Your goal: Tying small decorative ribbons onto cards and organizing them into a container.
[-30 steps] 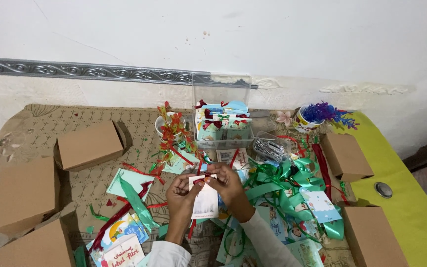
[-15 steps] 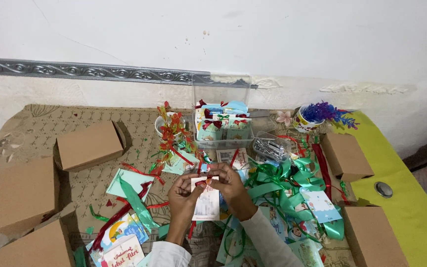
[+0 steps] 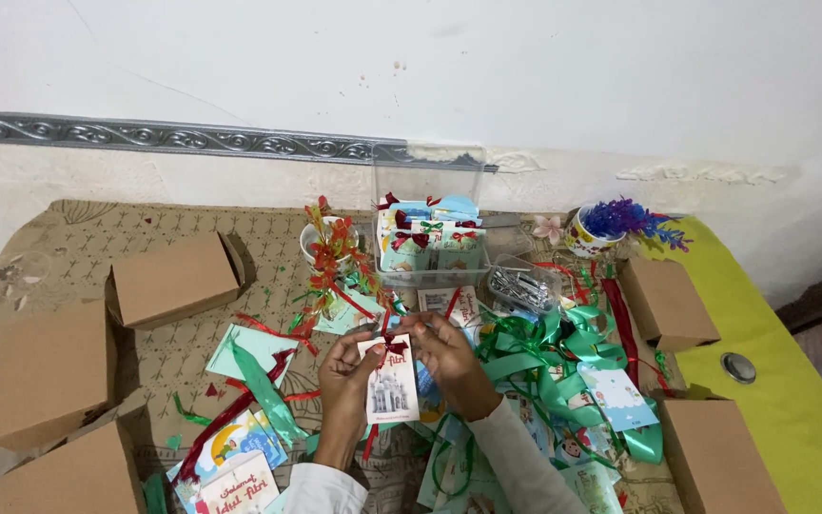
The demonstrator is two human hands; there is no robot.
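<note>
White paper gift tag with a pale domed building printed on it (image 3: pixel 392 388), held upright above the middle of the patterned beige mat (image 3: pixel 78 238), long axis running toward and away from the body. Small red ribbon bow (image 3: pixel 391 344) at its top end, just beyond both grips. Left hand (image 3: pixel 346 373) pinching the tag's left edge; right hand (image 3: pixel 449 354) pinching near the bow, slightly nearer to it. Green ribbon tangle (image 3: pixel 549 357) just to the right.
</note>
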